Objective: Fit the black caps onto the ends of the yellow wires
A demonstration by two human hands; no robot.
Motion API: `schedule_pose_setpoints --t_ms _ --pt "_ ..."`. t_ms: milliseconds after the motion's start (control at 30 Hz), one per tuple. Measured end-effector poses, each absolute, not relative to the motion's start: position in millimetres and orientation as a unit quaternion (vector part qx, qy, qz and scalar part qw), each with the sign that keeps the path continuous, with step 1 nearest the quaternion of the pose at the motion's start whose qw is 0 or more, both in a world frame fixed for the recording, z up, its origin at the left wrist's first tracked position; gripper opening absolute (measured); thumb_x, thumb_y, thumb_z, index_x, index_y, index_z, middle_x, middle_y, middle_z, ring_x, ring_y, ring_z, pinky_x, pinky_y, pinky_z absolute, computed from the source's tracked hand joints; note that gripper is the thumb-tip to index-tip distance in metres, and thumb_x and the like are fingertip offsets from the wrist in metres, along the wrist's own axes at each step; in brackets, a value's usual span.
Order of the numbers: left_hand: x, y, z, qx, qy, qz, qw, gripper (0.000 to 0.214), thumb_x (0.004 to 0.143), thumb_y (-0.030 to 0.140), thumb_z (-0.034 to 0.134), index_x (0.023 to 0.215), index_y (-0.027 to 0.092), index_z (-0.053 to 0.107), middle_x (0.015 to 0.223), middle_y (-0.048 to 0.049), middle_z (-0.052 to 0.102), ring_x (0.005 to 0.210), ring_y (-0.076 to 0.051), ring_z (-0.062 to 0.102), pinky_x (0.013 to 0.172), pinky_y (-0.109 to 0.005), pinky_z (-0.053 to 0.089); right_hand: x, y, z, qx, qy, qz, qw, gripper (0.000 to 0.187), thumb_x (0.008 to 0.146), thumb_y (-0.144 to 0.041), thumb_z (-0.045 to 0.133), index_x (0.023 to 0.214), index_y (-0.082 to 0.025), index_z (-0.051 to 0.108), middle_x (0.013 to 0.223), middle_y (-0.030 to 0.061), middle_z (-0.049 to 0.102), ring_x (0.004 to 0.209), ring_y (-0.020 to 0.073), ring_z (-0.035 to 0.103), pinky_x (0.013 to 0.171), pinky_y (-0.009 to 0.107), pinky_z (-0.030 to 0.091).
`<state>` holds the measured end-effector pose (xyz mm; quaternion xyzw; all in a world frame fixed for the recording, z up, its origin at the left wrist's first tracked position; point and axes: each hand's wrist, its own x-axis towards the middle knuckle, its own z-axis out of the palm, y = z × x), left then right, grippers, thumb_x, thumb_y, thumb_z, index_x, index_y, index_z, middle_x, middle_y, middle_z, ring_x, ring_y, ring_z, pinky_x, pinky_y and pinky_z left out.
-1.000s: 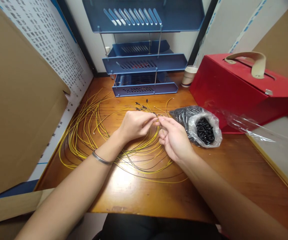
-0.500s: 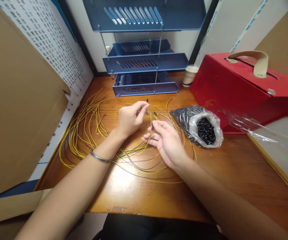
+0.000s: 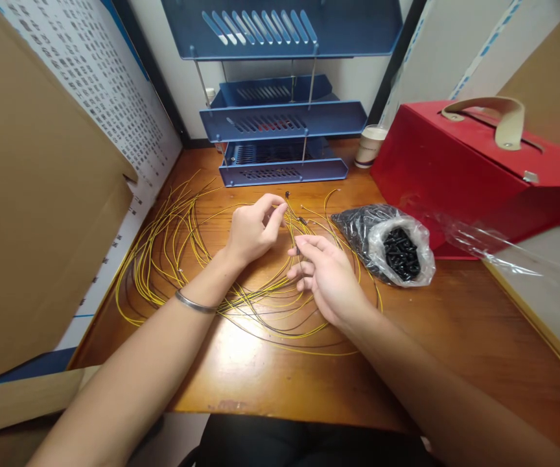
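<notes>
A loose bundle of thin yellow wires (image 3: 173,259) lies coiled on the wooden desk (image 3: 270,376), some ends tipped with small black caps. My left hand (image 3: 253,230) hovers over the wire ends, thumb and forefinger pinched on one yellow wire. My right hand (image 3: 326,275) is just to its right, fingers curled, pinching a small black cap (image 3: 297,249) at a wire end. A clear plastic bag of small black parts (image 3: 396,250) lies open just right of my right hand.
A blue stacked letter tray (image 3: 280,123) stands at the back. A paper cup (image 3: 370,146) sits beside a red box with a tan handle (image 3: 479,162) on the right. Cardboard (image 3: 32,194) walls off the left side, with a printed sheet behind it.
My hands were together at one wire end a second ago. They have parted: the left moved up and back with a wire, the right dropped slightly toward me.
</notes>
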<state>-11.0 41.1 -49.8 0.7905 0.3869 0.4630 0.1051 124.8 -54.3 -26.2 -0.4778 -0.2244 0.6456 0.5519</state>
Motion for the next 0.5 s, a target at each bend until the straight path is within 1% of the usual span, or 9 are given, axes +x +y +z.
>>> schedule_pose_setpoints --t_ms 67,133,167,233,300,333,367,500 --pt "-10.8 41.3 -50.0 0.79 0.389 0.462 0.104 0.019 0.098 0.033 0.054 0.094 0.017 0.063 0.065 0.0019 0.072 0.051 -0.01 0.064 0.057 -0.021 0.048 125.6 -53.5 -24.6 -0.483 -0.219 0.643 0.552 0.007 0.087 -0.021 0.065 0.089 -0.017 0.06 0.075 -0.0037 0.067 0.041 0.0057 0.057 0.03 0.013 0.032" --pt "-11.0 41.1 -49.7 0.788 0.387 0.467 0.106 0.02 0.098 0.033 0.054 0.094 0.017 0.064 0.064 0.0021 0.072 0.051 -0.01 0.065 0.057 -0.021 0.048 127.1 -52.5 -23.4 -0.482 -0.218 0.639 0.559 0.007 0.086 -0.021 0.066 0.087 -0.016 0.06 0.075 -0.0036 0.068 0.036 0.0031 0.05 0.028 0.013 0.023" --pt "-11.2 40.8 -49.4 0.788 0.383 0.47 0.109 0.02 0.099 0.032 0.053 0.098 0.017 0.065 0.064 0.0021 0.072 0.052 -0.01 0.065 0.058 -0.021 0.048 128.0 -52.1 -23.0 -0.478 -0.22 0.636 0.564 0.008 0.084 -0.021 0.066 0.086 -0.016 0.061 0.075 -0.0034 0.068 0.033 0.0018 0.046 0.028 0.013 0.019" --pt "-11.8 39.7 -48.5 0.795 0.37 0.469 0.107 0.023 0.1 0.028 0.05 0.111 0.016 0.066 0.066 0.0016 0.073 0.053 -0.009 0.065 0.06 -0.021 0.049 130.1 -51.2 -22.6 -0.469 -0.228 0.629 0.577 0.01 0.082 -0.022 0.068 0.084 -0.015 0.062 0.076 -0.0027 0.069 0.031 -0.0002 0.039 0.029 0.014 0.015" --pt "-12.5 37.9 -47.5 0.815 0.349 0.452 0.096 0.031 0.1 0.025 0.048 0.126 0.016 0.062 0.071 0.0008 0.075 0.053 -0.009 0.065 0.059 -0.021 0.049 132.0 -50.5 -22.5 -0.464 -0.23 0.623 0.587 0.012 0.08 -0.023 0.07 0.085 -0.015 0.063 0.077 -0.002 0.071 0.031 -0.0007 0.036 0.03 0.015 0.015" --pt "-12.7 36.9 -47.0 0.829 0.337 0.438 0.088 0.032 0.1 0.025 0.047 0.128 0.016 0.061 0.072 0.0002 0.075 0.054 -0.01 0.065 0.059 -0.021 0.048 132.7 -50.1 -22.7 -0.463 -0.226 0.62 0.591 0.012 0.079 -0.023 0.07 0.085 -0.015 0.063 0.079 -0.0017 0.071 0.032 -0.0006 0.036 0.03 0.015 0.015" --pt "-12.8 36.0 -46.7 0.843 0.322 0.423 0.079 0.032 0.1 0.026 0.048 0.127 0.016 0.062 0.074 -0.0006 0.076 0.054 -0.01 0.065 0.058 -0.021 0.048 133.3 -49.7 -22.8 -0.463 -0.222 0.619 0.594 0.013 0.079 -0.023 0.07 0.085 -0.015 0.062 0.08 -0.0014 0.072 0.032 -0.0005 0.036 0.03 0.015 0.015" --pt "-11.5 33.7 -45.9 0.889 0.264 0.374 0.024 0.024 0.098 0.023 0.049 0.11 0.016 0.068 0.076 -0.0027 0.076 0.057 -0.011 0.067 0.056 -0.022 0.045 134.7 -48.2 -23.9 -0.46 -0.205 0.615 0.606 0.015 0.079 -0.023 0.07 0.088 -0.016 0.061 0.084 -0.001 0.072 0.035 0.0001 0.041 0.031 0.014 0.016"
